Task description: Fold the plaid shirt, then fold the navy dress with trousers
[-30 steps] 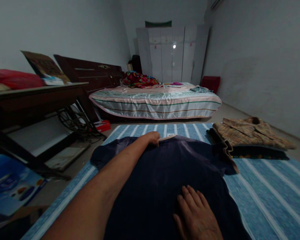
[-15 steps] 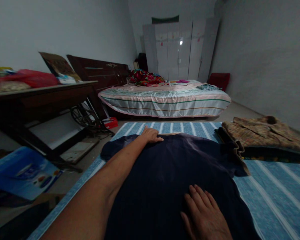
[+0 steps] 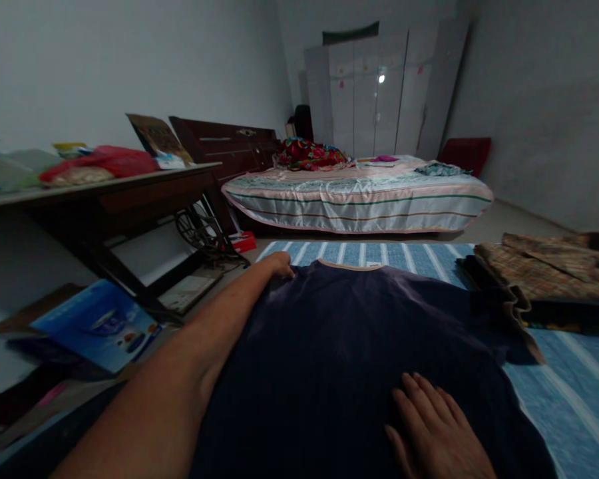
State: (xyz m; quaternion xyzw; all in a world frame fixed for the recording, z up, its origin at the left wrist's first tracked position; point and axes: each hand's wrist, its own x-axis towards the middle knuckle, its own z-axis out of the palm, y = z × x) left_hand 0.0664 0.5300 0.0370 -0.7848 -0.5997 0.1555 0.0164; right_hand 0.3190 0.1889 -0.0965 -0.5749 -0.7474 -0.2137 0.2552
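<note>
A dark navy T-shirt with a pale tan neckline lies spread over a blue-and-white striped sheet. Its right sleeve is laid outward, with a ruffled tan edge. At the shirt's far left shoulder is my left hand, its fingers curled closed on the fabric; my forearm hides the left sleeve. My right hand rests palm down on the lower right of the shirt body, fingers stretched out flat, gripping nothing.
Folded clothes, a brown checked garment on top, lie at the right of the striped sheet. Leftward stand a sewing-machine table holding a red bag and, below, a blue box. A bed stands beyond.
My left hand has moved left from near the neckline to the shoulder, its fingers now curled. My right hand stays flat on the shirt. The view has turned slightly left.
</note>
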